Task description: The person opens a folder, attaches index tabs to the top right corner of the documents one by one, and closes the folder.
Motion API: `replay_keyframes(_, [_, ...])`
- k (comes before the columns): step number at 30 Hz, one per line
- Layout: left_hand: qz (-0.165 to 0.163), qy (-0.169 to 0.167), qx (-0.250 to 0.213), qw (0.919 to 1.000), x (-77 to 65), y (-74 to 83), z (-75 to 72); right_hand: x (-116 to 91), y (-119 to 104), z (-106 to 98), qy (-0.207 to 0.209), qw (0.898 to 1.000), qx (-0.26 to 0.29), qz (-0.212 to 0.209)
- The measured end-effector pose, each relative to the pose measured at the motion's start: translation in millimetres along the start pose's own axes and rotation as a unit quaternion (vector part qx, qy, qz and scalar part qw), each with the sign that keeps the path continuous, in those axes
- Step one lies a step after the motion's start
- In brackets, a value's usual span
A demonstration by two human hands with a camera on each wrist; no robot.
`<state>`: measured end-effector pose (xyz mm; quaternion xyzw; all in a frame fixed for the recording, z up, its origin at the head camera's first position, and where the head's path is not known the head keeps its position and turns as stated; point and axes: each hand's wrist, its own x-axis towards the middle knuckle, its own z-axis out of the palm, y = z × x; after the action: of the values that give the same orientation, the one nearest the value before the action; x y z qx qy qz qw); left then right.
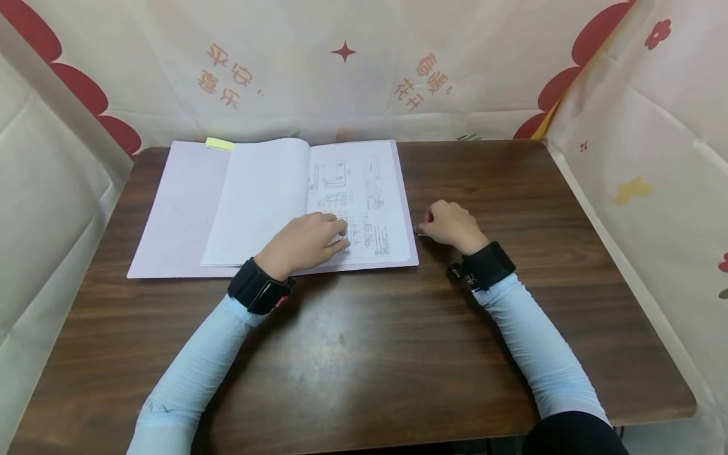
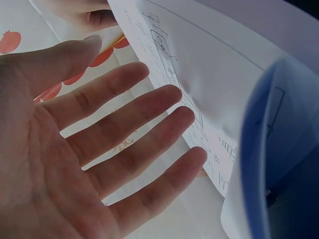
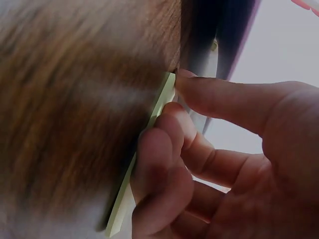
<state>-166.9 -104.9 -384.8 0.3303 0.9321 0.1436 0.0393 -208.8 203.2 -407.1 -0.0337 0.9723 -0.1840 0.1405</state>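
A lilac folder (image 1: 176, 215) lies spread on the table with white pages; its right-hand page (image 1: 364, 189) carries printed technical drawings. My left hand (image 1: 304, 243) is over the lower part of that page, its fingers extended and spread in the left wrist view. Whether the fingertips touch the paper cannot be told. Just right of the folder, my right hand (image 1: 452, 226) is low over the table with curled fingers. In the right wrist view it holds a thin pale yellow-green strip (image 3: 119, 211), thumb tip at one end. Its exact kind is unclear, and the head view mostly hides it.
A yellow tab (image 1: 220, 144) sticks out at the folder's top edge. The brown wooden table (image 1: 352, 379) extends in front of the folder and to its right. Printed white curtains (image 1: 341, 88) stand behind and at both sides.
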Motion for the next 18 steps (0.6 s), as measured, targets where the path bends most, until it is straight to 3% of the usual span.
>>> replay_keyframes(11, [-0.006,-0.009,0.008,0.9999,1.9,0.7,1.4,1.8,4.4,-4.6,-0.026,0.999,0.014,-0.022])
replay_keyframes(18, [-0.006,-0.002,0.011,0.9999,1.1,1.9,-0.2,1.8,4.9,-6.3,-0.019,0.999,0.027,-0.017])
